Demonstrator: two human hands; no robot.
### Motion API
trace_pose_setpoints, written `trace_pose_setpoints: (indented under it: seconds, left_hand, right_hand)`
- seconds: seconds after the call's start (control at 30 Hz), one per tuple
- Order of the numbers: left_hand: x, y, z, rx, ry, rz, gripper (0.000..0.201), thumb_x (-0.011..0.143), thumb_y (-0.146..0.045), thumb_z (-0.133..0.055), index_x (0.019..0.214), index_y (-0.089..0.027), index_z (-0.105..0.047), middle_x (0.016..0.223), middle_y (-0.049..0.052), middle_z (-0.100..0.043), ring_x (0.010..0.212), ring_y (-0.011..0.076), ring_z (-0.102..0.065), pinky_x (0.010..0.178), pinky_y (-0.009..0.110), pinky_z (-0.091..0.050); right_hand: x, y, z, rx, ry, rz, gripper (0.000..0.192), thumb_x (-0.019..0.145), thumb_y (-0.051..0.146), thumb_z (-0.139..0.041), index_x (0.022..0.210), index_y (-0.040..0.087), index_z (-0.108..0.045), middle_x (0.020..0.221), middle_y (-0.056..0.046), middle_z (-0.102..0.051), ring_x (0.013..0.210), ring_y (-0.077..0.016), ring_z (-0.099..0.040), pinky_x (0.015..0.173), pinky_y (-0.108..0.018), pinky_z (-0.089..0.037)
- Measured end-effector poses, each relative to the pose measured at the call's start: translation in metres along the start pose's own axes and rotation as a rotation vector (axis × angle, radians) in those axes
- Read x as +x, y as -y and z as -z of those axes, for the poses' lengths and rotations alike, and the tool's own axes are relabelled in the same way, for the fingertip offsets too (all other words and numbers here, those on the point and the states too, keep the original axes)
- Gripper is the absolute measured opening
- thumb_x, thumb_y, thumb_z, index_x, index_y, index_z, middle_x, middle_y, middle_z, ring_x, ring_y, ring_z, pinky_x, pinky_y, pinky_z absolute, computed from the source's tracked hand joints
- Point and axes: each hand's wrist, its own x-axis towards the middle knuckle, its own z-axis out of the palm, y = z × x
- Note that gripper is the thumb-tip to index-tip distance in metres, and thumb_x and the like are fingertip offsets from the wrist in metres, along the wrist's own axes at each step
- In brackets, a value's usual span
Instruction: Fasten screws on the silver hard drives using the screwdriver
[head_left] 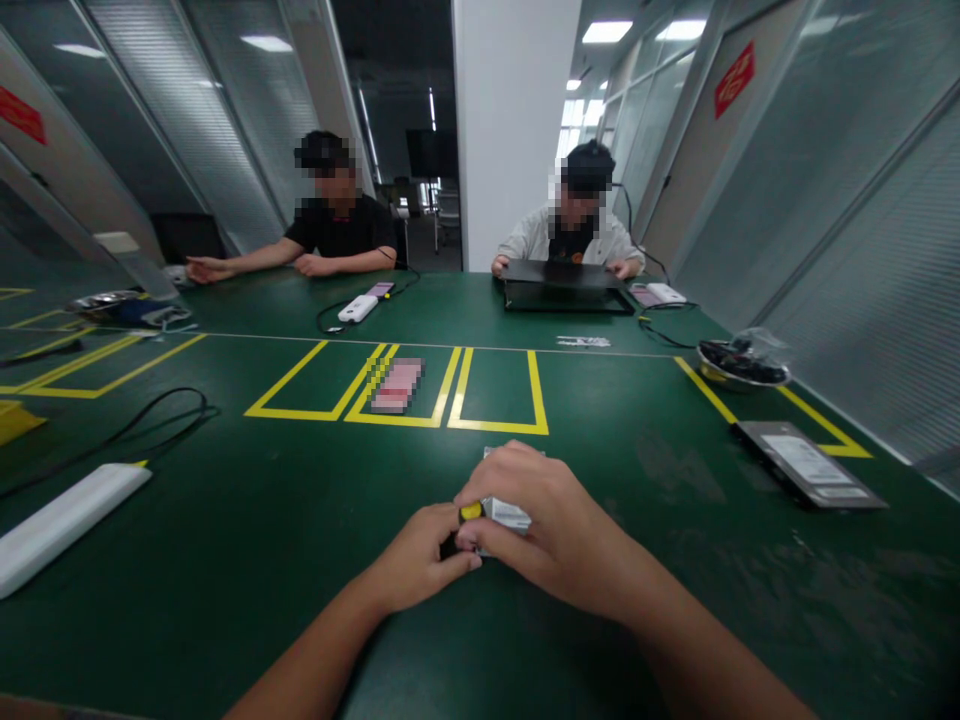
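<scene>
In the middle of the near table, my right hand [559, 525] arches over a small white box-like piece with grey markings [508, 514], its fingers and thumb closed around it. Much of that piece is covered by the hand. My left hand [420, 560] meets the right one from the left, thumb and forefinger curled together. Between the two hands shows a small round yellow part [470, 512] with something dark beneath it. Whether the yellow part belongs to the white piece I cannot tell, and what the left fingers hold is hidden.
Yellow tape outlines [499, 428] lie ahead, one with a blurred pink item [397, 386]. On the right are a flat metal drive [810, 465] and a bowl of dark parts [742, 365]. A white power bank [71, 525] with a cable lies left. Two people sit opposite.
</scene>
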Motion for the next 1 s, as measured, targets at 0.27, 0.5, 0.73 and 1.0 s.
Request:
trace_pose_setpoints:
  seconds: [0.27, 0.5, 0.73, 1.0]
  left_hand:
    - [0.0011, -0.0058, 0.0037, -0.052, 0.008, -0.035, 0.012, 0.086, -0.027, -0.063, 0.094, -0.017, -0.064, 0.094, 0.004, -0.068, 0.095, 0.0226, -0.06, 0.086, 0.033, -0.047]
    - [0.0005, -0.001, 0.0009, -0.035, 0.018, -0.001, 0.012, 0.085, -0.027, -0.064, 0.091, -0.017, -0.063, 0.088, 0.003, -0.065, 0.082, 0.0194, -0.059, 0.076, 0.029, -0.047]
    - [-0.0003, 0.0019, -0.0006, -0.022, 0.003, -0.015, 0.012, 0.085, -0.028, -0.063, 0.084, -0.016, -0.061, 0.083, 0.002, -0.064, 0.077, 0.018, -0.057, 0.071, 0.027, -0.044]
    - [0.0002, 0.0008, 0.0004, -0.007, 0.017, -0.009, 0.013, 0.086, -0.03, -0.062, 0.084, -0.017, -0.062, 0.086, 0.003, -0.065, 0.083, 0.0194, -0.058, 0.076, 0.029, -0.045]
  right_hand:
    - [-0.0032, 0.0028, 0.0007, -0.008, 0.031, -0.065, 0.008, 0.086, 0.022, -0.067, 0.092, 0.018, -0.065, 0.096, -0.004, -0.063, 0.091, -0.0163, -0.056, 0.08, -0.03, -0.043]
    - [-0.0046, -0.0007, -0.0023, -0.029, -0.018, -0.079, 0.009, 0.087, 0.022, -0.066, 0.091, 0.017, -0.062, 0.089, -0.002, -0.061, 0.085, -0.0154, -0.053, 0.076, -0.029, -0.04]
    - [-0.0052, -0.0004, -0.0009, -0.046, -0.011, -0.066, 0.008, 0.085, 0.013, -0.062, 0.092, 0.015, -0.062, 0.091, -0.004, -0.06, 0.088, -0.0158, -0.052, 0.078, -0.029, -0.04]
    - [-0.0083, 0.0015, 0.0008, -0.035, 0.016, -0.036, 0.013, 0.086, 0.012, -0.059, 0.099, 0.015, -0.063, 0.099, -0.003, -0.062, 0.093, -0.0146, -0.053, 0.085, -0.028, -0.04]
